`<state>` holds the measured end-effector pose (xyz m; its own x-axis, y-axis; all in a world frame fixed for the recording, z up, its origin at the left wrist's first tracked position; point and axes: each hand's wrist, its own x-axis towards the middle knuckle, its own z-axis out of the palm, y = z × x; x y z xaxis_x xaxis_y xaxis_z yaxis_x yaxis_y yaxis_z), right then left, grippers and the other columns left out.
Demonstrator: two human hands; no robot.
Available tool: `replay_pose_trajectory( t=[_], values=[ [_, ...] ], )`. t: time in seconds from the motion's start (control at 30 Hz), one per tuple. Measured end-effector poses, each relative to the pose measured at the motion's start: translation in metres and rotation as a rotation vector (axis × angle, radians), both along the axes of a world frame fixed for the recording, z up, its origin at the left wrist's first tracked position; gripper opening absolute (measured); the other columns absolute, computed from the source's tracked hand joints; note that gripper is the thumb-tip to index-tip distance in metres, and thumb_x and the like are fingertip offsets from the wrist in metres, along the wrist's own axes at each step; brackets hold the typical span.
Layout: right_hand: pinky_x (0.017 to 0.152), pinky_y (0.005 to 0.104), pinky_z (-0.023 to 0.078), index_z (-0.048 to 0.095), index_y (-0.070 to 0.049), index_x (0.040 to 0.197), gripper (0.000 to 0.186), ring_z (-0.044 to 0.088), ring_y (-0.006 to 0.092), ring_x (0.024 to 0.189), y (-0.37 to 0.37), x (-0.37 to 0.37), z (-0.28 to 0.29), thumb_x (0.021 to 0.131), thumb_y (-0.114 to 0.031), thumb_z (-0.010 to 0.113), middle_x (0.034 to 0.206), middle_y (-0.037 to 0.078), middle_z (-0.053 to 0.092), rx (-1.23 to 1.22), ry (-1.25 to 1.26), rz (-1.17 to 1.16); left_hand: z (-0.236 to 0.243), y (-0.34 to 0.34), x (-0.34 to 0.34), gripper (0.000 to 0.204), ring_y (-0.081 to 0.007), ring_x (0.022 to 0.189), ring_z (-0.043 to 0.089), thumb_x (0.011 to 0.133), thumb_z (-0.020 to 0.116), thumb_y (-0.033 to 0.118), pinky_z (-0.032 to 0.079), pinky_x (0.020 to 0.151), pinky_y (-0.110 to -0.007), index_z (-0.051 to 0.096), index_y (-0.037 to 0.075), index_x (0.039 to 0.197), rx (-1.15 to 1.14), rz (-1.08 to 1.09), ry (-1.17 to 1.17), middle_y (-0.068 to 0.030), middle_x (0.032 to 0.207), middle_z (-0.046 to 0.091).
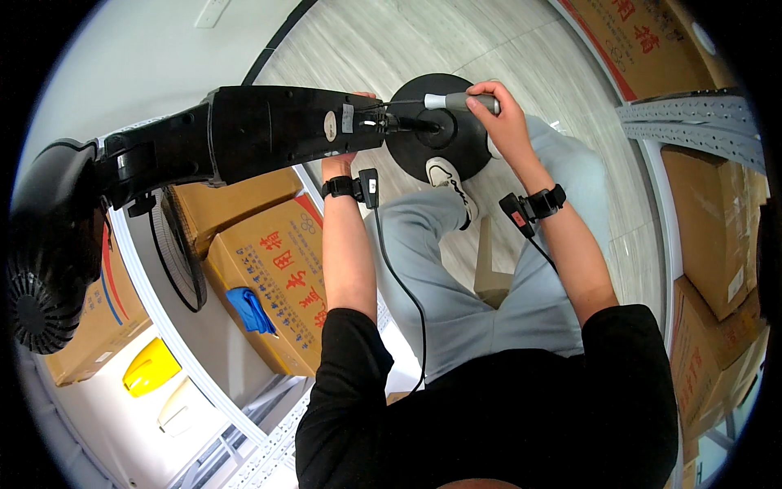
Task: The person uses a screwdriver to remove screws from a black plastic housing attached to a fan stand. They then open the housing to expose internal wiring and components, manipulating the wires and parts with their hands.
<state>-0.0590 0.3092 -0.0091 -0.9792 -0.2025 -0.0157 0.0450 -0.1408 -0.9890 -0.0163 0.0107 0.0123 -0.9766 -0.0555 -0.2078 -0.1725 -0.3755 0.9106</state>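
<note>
A black stand fan [281, 134] reaches from its round base [415, 155] on the floor up to a ribbed motor housing [37, 301] at the far left. My left hand [338, 165] is wrapped around the underside of the fan's body near its lower end; most of the fingers are hidden behind it. In my right hand [501, 122] is a screwdriver [481, 103] with a grey handle, gripped between thumb and fingers. Its shaft points left into the lower end of the body, by some exposed wires [373, 119]. The exact contact of the tip cannot be made out.
Cardboard boxes [269, 269] fill a metal shelf at left, with a blue cloth-like bundle [251, 310] and a yellow plastic piece [152, 367]. More boxes [709, 236] stand on the right-hand rack [692, 110]. My shoe [450, 183] is beside the base. Cables hang from both wrist devices.
</note>
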Motion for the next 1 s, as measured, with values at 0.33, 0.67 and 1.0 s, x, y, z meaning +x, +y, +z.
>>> replay_pose_trajectory(
  t=[0.33,0.67,1.0],
  values=[
    [0.081,0.0248,0.051,0.057,-0.004,0.108,0.029,0.06,0.0119,0.101,0.003,0.001,0.021,0.088,-0.02,0.07,0.102,0.007,0.063,-0.231,-0.574,0.157,0.002,0.0,0.002,0.056,-0.0297,0.112,0.059,0.093,0.044,0.043,0.049,0.099,-0.041,0.055,-0.005,0.12,-0.028,0.007,-0.003,-0.0221,0.121,0.06],
    [0.064,0.0232,0.051,0.057,-0.006,0.108,0.029,0.064,0.0093,0.072,-0.005,-0.001,0.003,0.089,-0.025,0.069,0.091,0.005,0.063,-0.157,-0.22,0.006,-0.002,0.001,-0.002,0.057,-0.03,0.112,0.059,0.093,0.043,0.043,0.049,0.099,-0.041,0.055,-0.006,0.12,-0.009,0.011,0.003,-0.0224,0.121,0.06],
    [0.061,0.0231,0.051,0.06,-0.008,0.113,0.027,0.064,0.0113,0.068,0.002,-0.004,0.003,0.091,-0.024,0.065,0.101,0.006,0.063,0.019,0.005,0.068,0.007,0.007,-0.001,0.062,-0.0308,0.112,0.06,0.093,0.041,0.046,0.049,0.099,-0.041,0.053,-0.007,0.122,-0.015,0.012,0.0,-0.0235,0.121,0.06]
  ],
)
